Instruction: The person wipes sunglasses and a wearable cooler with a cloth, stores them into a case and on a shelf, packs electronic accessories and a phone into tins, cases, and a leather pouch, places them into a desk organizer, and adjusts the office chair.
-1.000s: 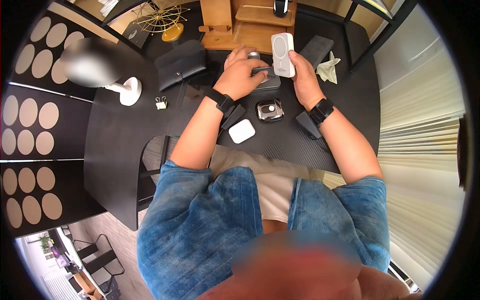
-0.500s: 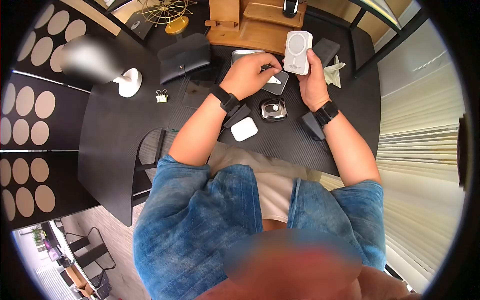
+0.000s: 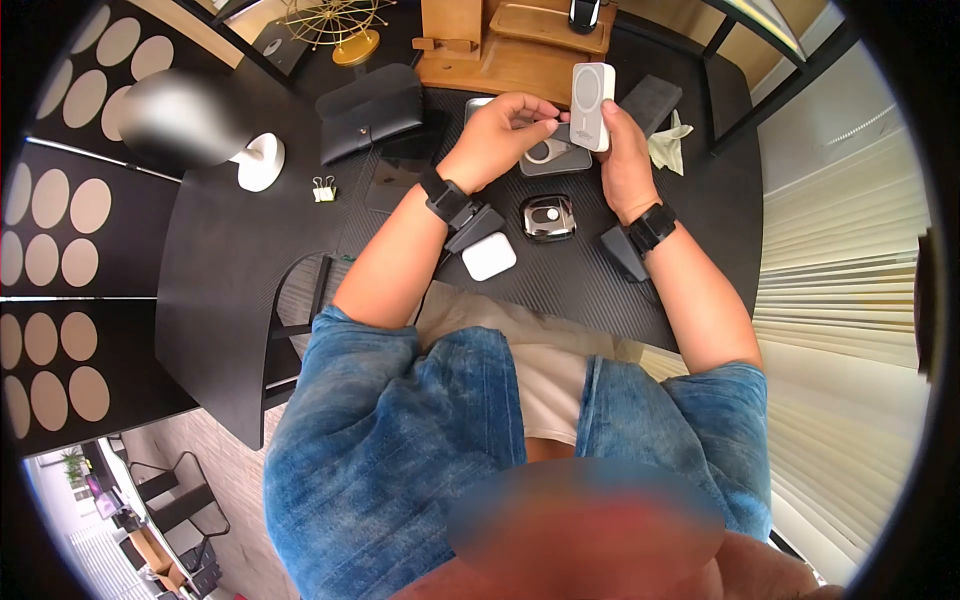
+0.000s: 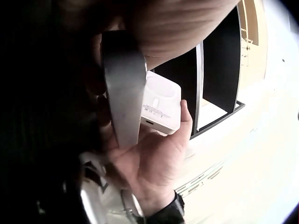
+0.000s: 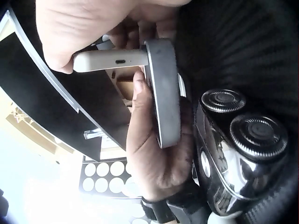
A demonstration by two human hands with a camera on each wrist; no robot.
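Observation:
My right hand (image 3: 625,165) holds a white power bank (image 3: 590,105) upright, thumb along its edge, ring-marked face showing. In the left wrist view, print and a port show on the power bank (image 4: 161,105). Just left of it my left hand (image 3: 495,140) grips a flat grey case (image 3: 560,168) at its far left side, fingers curled and thumb above it. A pale rounded piece (image 3: 543,151) shows on the case's upper face. The right wrist view shows the case (image 5: 163,93) edge-on, overlapping the power bank's end. My left fingertips are partly hidden.
A black electric shaver (image 3: 547,218) and a white rounded case (image 3: 489,257) lie nearer me. Behind stand a wooden organizer (image 3: 500,72) and a black pouch (image 3: 370,115). A dark block (image 3: 652,100) and crumpled cloth (image 3: 670,143) lie right; a binder clip (image 3: 324,189) lies left.
The flat grey case has turned and tilted, now showing its near side. My left fingers have drawn back from a silver thing behind it. The power bank remains in my right hand, turned slightly.

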